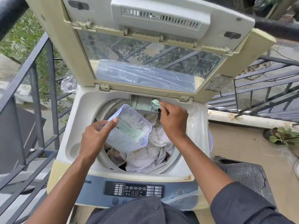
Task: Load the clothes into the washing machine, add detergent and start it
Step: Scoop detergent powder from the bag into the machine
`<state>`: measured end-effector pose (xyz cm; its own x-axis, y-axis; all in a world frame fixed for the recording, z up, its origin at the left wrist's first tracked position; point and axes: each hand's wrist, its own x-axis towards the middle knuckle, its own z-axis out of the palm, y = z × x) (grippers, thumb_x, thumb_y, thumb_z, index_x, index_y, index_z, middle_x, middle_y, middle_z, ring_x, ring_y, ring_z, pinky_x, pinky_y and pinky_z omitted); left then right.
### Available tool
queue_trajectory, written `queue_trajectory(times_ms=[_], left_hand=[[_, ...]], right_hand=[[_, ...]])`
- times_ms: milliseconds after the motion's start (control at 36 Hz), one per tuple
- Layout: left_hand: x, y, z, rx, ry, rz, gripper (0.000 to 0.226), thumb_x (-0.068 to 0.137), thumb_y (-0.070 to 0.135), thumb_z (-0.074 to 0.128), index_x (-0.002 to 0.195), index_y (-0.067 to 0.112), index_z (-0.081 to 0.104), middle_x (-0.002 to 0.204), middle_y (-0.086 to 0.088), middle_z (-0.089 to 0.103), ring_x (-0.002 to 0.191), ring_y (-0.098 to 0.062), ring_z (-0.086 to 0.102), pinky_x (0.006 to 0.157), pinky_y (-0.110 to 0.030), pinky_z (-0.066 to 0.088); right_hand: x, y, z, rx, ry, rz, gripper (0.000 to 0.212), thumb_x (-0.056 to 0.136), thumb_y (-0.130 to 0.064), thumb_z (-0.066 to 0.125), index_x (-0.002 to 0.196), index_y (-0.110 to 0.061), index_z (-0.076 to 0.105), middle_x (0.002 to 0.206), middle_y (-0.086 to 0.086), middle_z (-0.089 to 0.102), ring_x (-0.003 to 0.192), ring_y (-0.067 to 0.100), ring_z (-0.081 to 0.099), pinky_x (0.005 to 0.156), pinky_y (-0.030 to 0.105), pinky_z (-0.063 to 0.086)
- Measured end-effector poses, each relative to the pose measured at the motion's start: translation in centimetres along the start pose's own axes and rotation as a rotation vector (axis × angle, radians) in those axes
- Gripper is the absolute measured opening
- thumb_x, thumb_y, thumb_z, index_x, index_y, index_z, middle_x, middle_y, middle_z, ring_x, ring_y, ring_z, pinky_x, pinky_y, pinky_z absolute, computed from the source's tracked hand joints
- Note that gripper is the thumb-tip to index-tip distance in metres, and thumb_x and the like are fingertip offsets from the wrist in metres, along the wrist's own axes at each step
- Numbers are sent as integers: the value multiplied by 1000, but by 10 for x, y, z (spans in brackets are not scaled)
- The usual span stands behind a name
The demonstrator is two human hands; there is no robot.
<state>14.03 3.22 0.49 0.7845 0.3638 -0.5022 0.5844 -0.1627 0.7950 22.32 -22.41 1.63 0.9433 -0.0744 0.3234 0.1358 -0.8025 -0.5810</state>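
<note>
A top-loading washing machine [68, 143] stands with its lid [145, 65] raised. White clothes [150, 152] fill the drum. My left hand [95, 138] grips a clear plastic container [131, 131] with greenish detergent powder in it, held tilted over the drum. My right hand [174, 120] holds a small green scoop [155, 104] tipped into the detergent drawer [140, 103] at the back rim of the tub. Green powder lies in the drawer. The control panel [134, 190] with its display is at the front.
A metal railing [40, 81] runs close along the left, and more railing [267, 88] at the right. A dark textured surface [247, 178] sits right of the machine. A potted plant [281, 136] stands on the tiled floor at the right. Plastic wrap [199, 125] hangs over the machine's right side.
</note>
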Motion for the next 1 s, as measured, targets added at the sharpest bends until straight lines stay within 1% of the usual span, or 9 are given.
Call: queue_trajectory(times_ms=[139, 306, 472, 583, 694, 778, 861, 944, 1000], left_hand=[[-2, 2, 1, 1, -15, 3, 76, 57, 97, 72, 104, 38, 80, 104, 5, 81, 106, -19, 75, 97, -55, 60], [-6, 4, 0, -21, -38, 17, 68, 58, 94, 73, 100, 41, 81, 103, 7, 82, 106, -19, 76, 98, -55, 60], [-11, 7, -2, -41, -40, 33, 65, 56, 95, 74, 96, 44, 82, 104, 6, 81, 108, -19, 74, 98, -55, 59], [-14, 8, -5, -64, -42, 45, 64, 58, 93, 76, 96, 42, 82, 104, 7, 82, 109, -20, 74, 100, -56, 58], [-21, 9, -7, -89, -46, 62, 60, 59, 92, 75, 94, 44, 83, 106, 8, 81, 112, -19, 73, 103, -57, 56], [-27, 11, -7, -87, -63, 99, 44, 68, 85, 73, 88, 46, 83, 106, 12, 80, 113, -19, 71, 103, -59, 55], [-34, 12, -4, -95, -103, 131, 41, 72, 77, 68, 86, 41, 83, 99, 11, 81, 108, -24, 73, 98, -59, 58], [-38, 11, -3, -129, -123, 139, 49, 70, 75, 70, 91, 32, 82, 91, 6, 80, 103, -30, 75, 92, -58, 61], [-40, 11, -2, -144, -144, 149, 42, 70, 71, 71, 84, 32, 80, 85, 10, 77, 98, -26, 75, 92, -57, 60]], right_hand=[[0, 2, -1, -45, -14, -91, 20, 87, -1, 74, 102, -11, 83, 78, 6, 77, 67, 29, 70, 62, 32, 56], [-2, 4, -5, -140, -83, -231, 27, 85, 5, 65, 102, -7, 82, 91, 9, 80, 81, 34, 71, 67, 38, 60], [-4, 5, -12, -174, -102, -264, 30, 84, 10, 70, 106, -6, 81, 96, 9, 80, 86, 31, 71, 69, 41, 62], [-6, -6, -26, -4, 18, -149, 23, 90, 3, 70, 106, -8, 82, 94, 6, 81, 86, 25, 74, 77, 33, 61], [-13, -19, -40, 309, 24, 173, 19, 93, -7, 75, 108, -16, 83, 95, -7, 80, 82, 1, 73, 75, 12, 55], [-24, -24, -45, 461, -107, 313, 24, 93, -13, 76, 115, -22, 78, 89, -10, 79, 76, 3, 73, 68, 19, 57], [-37, -32, -45, 471, -240, 324, 20, 92, -9, 75, 106, -23, 78, 79, -9, 76, 64, 1, 67, 61, 19, 50], [-47, -44, -39, 391, -351, 241, 16, 89, -10, 76, 98, -23, 80, 79, -10, 76, 67, 1, 68, 64, 16, 50], [-52, -51, -36, 327, -398, 183, 14, 89, -12, 76, 98, -21, 81, 79, -8, 76, 67, 3, 66, 67, 19, 55]])
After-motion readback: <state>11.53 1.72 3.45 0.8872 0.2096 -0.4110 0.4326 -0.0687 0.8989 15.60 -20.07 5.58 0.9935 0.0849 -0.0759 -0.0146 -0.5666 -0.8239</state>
